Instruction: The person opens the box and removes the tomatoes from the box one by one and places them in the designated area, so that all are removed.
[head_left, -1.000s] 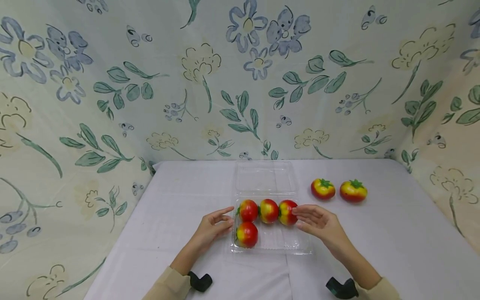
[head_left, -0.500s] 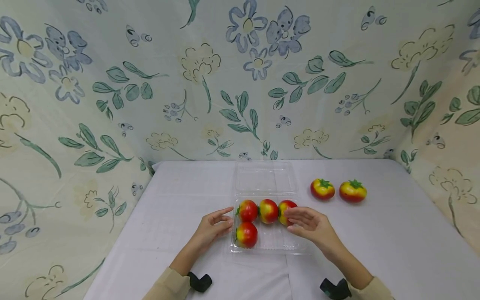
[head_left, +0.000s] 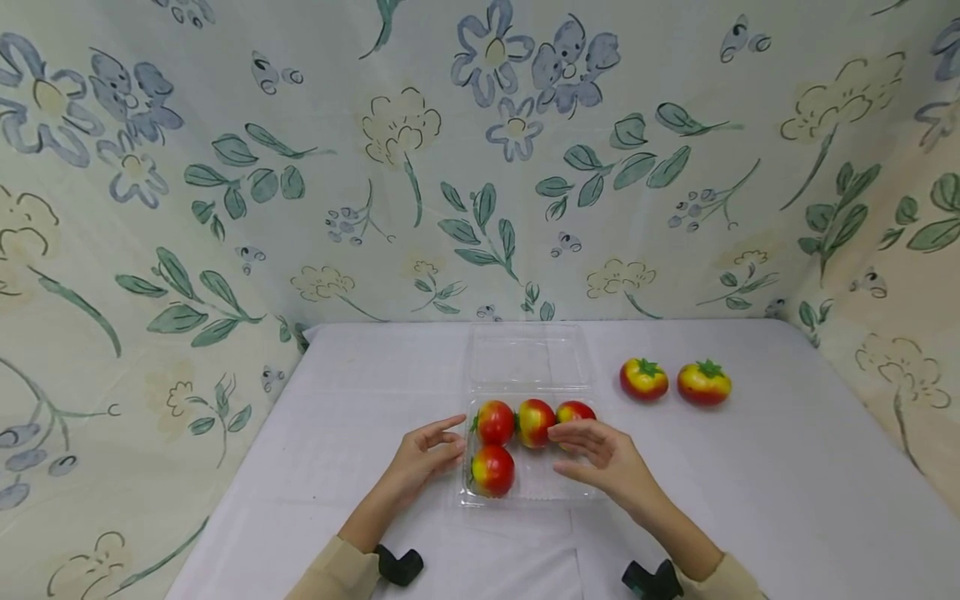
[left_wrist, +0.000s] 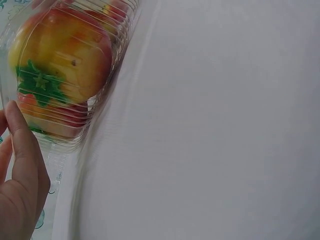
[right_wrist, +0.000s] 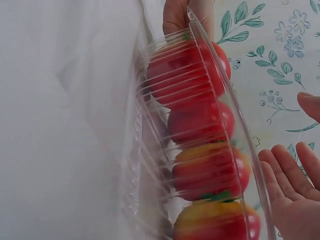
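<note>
A clear plastic clamshell box (head_left: 536,487) lies open on the table, holding several red-and-yellow, tomato-like fruits with green leafy tops. Three, including the middle fruit (head_left: 536,423), form the back row; another fruit (head_left: 492,472) sits at front left. My left hand (head_left: 426,457) has its fingers extended to the box's left side, with a fingertip right at the rim in the left wrist view. Over the box's right half hovers my right hand (head_left: 606,461), fingers loosely bent and apart, holding nothing. It partly covers the back-right fruit (head_left: 576,410) in the head view.
The box's transparent lid (head_left: 527,357) is folded back behind it. Two more such fruits, a rounder fruit (head_left: 643,379) and a wider fruit (head_left: 704,383), stand to the right on the white tablecloth (head_left: 360,367). A floral curtain (head_left: 450,167) hangs around the table.
My right hand has moved left and slightly toward me, away from the box's right side and across the back-right fruit. The left hand and the fruits stay where they were.
</note>
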